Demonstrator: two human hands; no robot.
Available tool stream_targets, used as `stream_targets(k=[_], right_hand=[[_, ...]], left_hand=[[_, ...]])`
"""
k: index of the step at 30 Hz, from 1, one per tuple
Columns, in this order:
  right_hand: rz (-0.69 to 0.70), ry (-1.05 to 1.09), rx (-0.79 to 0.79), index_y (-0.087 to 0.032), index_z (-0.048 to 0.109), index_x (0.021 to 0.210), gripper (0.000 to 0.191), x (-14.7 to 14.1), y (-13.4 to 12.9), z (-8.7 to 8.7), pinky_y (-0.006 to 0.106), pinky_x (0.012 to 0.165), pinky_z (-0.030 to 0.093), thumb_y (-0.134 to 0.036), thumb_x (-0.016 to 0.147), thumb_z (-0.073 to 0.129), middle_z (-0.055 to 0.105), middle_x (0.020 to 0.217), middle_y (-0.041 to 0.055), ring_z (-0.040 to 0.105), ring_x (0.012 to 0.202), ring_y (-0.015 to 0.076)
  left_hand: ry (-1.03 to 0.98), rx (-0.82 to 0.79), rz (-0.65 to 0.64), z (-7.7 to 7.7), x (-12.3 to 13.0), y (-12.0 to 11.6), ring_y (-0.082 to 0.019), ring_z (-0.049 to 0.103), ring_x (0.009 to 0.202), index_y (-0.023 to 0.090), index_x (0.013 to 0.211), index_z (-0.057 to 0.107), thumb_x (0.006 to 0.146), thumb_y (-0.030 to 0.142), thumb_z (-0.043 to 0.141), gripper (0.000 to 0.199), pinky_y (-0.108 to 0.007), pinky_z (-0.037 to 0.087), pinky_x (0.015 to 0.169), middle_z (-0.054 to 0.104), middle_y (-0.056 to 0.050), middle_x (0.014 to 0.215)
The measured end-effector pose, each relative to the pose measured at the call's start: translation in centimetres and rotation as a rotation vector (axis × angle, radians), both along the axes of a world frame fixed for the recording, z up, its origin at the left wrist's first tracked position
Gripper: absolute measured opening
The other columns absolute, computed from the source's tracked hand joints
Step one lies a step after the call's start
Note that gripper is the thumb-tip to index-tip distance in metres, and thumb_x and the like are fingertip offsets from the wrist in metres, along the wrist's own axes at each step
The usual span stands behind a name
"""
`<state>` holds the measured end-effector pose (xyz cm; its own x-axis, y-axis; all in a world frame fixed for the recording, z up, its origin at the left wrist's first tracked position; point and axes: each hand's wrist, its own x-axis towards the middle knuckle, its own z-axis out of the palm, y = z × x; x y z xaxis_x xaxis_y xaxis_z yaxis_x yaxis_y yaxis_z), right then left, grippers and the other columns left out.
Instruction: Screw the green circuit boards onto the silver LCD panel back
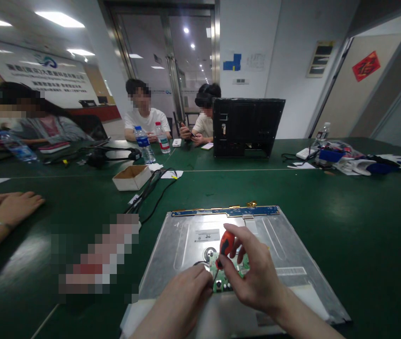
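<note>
A silver metal panel [186,235], which looks like the back of a display, lies on the table with a blue circuit strip [221,212] along its far edge. Near its middle sits a green circuit board [227,284]. My right hand [253,270] pinches the red and black handle of a screwdriver [226,242], its shaft slanting down to the board's left side. My left hand [189,292] is closed by that edge, close to the screwdriver's tip. Its fingertips are hidden, so what they grip cannot be made out.
A black monitor housing [248,129] stands beyond the panel. Left of it are a small open box [132,179], cables [151,186] and two bottles [163,138]. Another person's hands [17,207] rest at left. Bagged items and gloves [359,162] lie at right.
</note>
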<state>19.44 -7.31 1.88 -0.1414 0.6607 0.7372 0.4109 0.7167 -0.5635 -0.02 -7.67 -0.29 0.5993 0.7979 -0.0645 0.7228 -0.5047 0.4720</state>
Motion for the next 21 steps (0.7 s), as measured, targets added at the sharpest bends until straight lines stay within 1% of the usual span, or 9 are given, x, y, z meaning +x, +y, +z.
stream_targets(k=[6, 10, 15, 18, 21], right_hand=[[-0.012, 0.008, 0.018, -0.026, 0.048, 0.133, 0.046, 0.0, 0.2, -0.2, 0.027, 0.052, 0.05, -0.02, 0.091, 0.064, 0.062, 0.091, 0.0019, 0.061, 0.067, 0.0165], [-0.019, 0.036, -0.007, -0.028, 0.053, 0.132, 0.042, 0.1, 0.4, -0.3, 0.025, 0.052, 0.052, -0.021, 0.093, 0.066, 0.06, 0.094, 0.0022, 0.061, 0.068, 0.0149], [0.02, 0.05, -0.075, -0.03, 0.054, 0.137, 0.05, 0.2, 0.3, 0.0, 0.024, 0.051, 0.053, -0.015, 0.09, 0.064, 0.063, 0.098, 0.0034, 0.062, 0.068, 0.015], [0.035, 0.035, -0.077, -0.029, 0.05, 0.141, 0.055, 0.2, 0.2, 0.1, 0.025, 0.051, 0.053, -0.012, 0.089, 0.059, 0.065, 0.097, 0.0036, 0.062, 0.068, 0.0159], [0.023, 0.048, -0.061, -0.028, 0.047, 0.14, 0.057, 0.1, 0.1, 0.2, 0.025, 0.051, 0.052, -0.01, 0.087, 0.056, 0.067, 0.096, 0.0031, 0.063, 0.067, 0.0159]], left_hand=[[-0.019, 0.01, -0.018, -0.6, -0.1, 0.0, -0.022, 0.067, 0.091, 0.019, 0.096, 0.065, 0.092, 0.006, 0.047, 0.022, -0.031, 0.052, 0.079, 0.07, -0.006, 0.103], [0.0, -0.008, 0.001, -0.6, -0.1, 0.1, -0.023, 0.067, 0.091, 0.018, 0.095, 0.065, 0.092, 0.008, 0.049, 0.02, -0.032, 0.052, 0.078, 0.069, -0.007, 0.103], [-0.007, -0.03, 0.004, -0.2, -0.1, 0.1, -0.024, 0.067, 0.094, 0.018, 0.097, 0.065, 0.091, 0.006, 0.049, 0.021, -0.035, 0.052, 0.082, 0.069, -0.007, 0.105], [-0.011, -0.027, -0.005, 0.1, 0.0, 0.1, -0.023, 0.067, 0.093, 0.019, 0.096, 0.065, 0.091, 0.005, 0.049, 0.022, -0.034, 0.052, 0.081, 0.069, -0.006, 0.103], [-0.004, -0.024, -0.008, 0.4, 0.1, 0.1, -0.022, 0.067, 0.09, 0.019, 0.092, 0.064, 0.09, 0.003, 0.049, 0.022, -0.032, 0.052, 0.079, 0.069, -0.006, 0.099]])
